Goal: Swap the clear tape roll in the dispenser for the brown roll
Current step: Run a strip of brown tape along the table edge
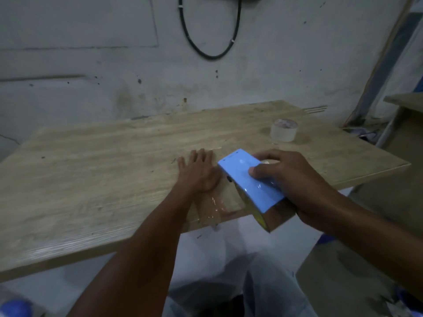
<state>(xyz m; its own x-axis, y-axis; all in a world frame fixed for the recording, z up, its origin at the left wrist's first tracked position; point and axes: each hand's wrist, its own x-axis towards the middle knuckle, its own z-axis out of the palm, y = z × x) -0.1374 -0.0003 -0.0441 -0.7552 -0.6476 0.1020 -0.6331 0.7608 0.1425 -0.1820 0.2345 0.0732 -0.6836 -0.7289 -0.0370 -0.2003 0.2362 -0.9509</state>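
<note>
Right hand [295, 186] grips the blue dispenser [249, 181] at lower right, brown roll [274, 216] loaded in it. Left hand [199, 172] is spread flat on the bench [103, 168], centre frame. The clear roll [283, 130] stands beyond, right.

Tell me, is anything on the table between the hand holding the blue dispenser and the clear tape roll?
Nothing visible is. The right hand grips the blue plastic tape dispenser, and only bare wooden table lies between it and the clear tape roll standing farther back. The left hand lies flat off to the side.
</note>
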